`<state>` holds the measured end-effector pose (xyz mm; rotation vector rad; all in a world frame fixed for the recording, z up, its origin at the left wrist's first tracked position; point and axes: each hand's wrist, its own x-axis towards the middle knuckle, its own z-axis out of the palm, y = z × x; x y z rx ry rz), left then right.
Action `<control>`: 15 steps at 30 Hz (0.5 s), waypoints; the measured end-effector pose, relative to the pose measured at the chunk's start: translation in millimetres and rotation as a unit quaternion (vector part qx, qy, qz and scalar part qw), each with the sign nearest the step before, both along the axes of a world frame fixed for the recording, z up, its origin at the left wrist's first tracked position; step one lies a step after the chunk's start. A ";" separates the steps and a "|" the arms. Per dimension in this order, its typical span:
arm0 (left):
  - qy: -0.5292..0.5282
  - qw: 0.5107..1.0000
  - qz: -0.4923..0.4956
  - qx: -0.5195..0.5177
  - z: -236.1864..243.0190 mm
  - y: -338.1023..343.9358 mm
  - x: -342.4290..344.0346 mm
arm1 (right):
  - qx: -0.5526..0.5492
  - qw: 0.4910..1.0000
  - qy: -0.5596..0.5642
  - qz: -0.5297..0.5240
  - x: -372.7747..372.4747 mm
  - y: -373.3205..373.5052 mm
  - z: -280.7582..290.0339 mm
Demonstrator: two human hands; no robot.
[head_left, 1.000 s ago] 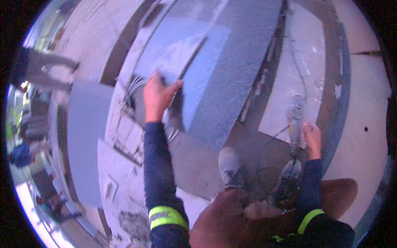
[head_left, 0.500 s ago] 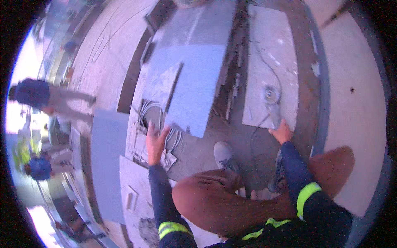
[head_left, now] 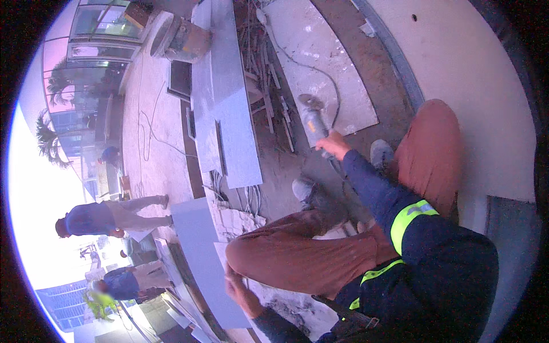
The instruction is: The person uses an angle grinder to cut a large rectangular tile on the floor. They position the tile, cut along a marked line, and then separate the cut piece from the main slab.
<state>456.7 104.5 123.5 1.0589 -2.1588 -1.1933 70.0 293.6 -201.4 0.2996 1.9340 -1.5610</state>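
My right hand grips the body of an angle grinder, whose disc end points up toward a pale stone slab with a cord lying on it. My left hand is low beside my bent left leg, near a pale sheet; its fingers are partly hidden by the knee, so their grip is unclear. Blue-grey panels lie ahead of me, with coiled grey cables by their near end.
A dusty bucket stands at the far end of the panels. Scrap strips lie between panels and slab. Two co-workers stand at the left, before a glazed building. A pale wall or ledge runs along my right.
My right hand has closed on the grinder and raised it from the slab. My left hand has drawn back from the panel to beside my knee. The view has swung round.
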 end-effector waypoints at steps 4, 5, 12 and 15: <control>-0.006 0.989 -0.059 -0.134 75.4 26.2 -55.8 | -0.343 0.937 -0.064 -0.023 30.1 -29.1 81.5; 0.021 0.988 -0.105 -0.111 83.9 26.6 -75.8 | -0.384 0.922 -0.049 -0.003 35.8 -35.0 104.0; -0.077 0.944 -0.289 0.141 26.0 -5.9 -236.7 | -0.522 0.848 0.034 0.090 89.9 -63.3 222.3; 0.038 0.913 -0.248 0.322 -5.1 -17.5 -259.1 | -0.506 0.842 0.104 0.158 106.1 -71.7 226.4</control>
